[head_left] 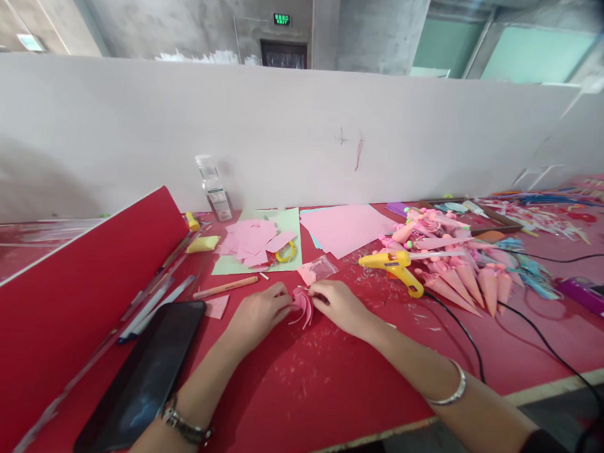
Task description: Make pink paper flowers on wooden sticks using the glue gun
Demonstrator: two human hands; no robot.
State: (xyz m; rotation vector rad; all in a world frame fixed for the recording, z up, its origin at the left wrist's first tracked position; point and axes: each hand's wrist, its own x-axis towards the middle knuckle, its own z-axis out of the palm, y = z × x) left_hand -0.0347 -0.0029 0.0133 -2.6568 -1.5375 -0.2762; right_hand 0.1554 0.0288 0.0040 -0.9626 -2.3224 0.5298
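Between my two hands, over the red table, is a small pink paper piece [303,307] with curved, petal-like strips. My left hand [262,313] pinches its left side, with the fingers curled. From the right, the fingertips of my right hand [341,307] are closed on its upper edge. Just behind the hands lies a small clear bag [322,269] with pink paper by it. A pink paper square [217,307] rests left of my left hand, near a wooden-coloured pen [225,288].
A yellow glue gun [397,267] with a black cord lies right of centre, beside piled pink cones [460,277]. A black phone [143,373] is at the left. Behind are pink cut papers [251,241], yellow-handled scissors [285,252], a bottle [215,192] and a white partition [286,132].
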